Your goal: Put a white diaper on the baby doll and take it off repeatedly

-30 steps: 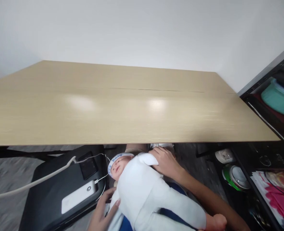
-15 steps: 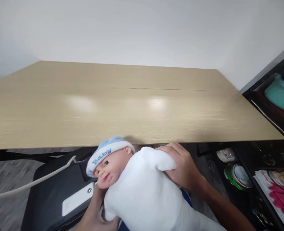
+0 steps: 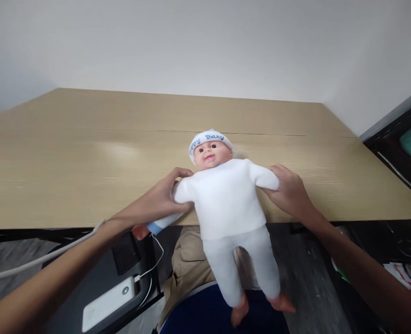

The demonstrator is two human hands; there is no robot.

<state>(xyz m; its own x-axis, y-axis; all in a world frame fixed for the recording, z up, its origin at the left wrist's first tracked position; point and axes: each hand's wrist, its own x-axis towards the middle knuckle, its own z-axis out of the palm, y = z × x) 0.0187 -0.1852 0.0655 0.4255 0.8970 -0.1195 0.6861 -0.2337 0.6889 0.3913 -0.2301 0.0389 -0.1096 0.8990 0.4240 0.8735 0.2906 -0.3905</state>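
A baby doll [image 3: 228,199] in a white top and pale trousers lies face up, its head and upper body over the table's front part and its legs hanging past the edge. On its head is a white and blue cap [image 3: 209,138] with blue lettering. My left hand [image 3: 168,192] is closed round the doll's arm on the left side, whose blue cuff and small hand stick out below. With my right hand [image 3: 289,190] I grip the other arm, and the end of that arm is hidden behind my fingers.
The wooden table [image 3: 87,176] stretches back to a pale wall. Below its edge at left, a white power bank [image 3: 108,302] with a cable lies on a dark surface. A thicker white cable [image 3: 45,257] crosses at left. Dark shelves [image 3: 393,236] with items stand at right.
The doll has moved up and forward from below the edge onto the table, turning from tilted to nearly straight. Both hands moved with it, and its legs now show.
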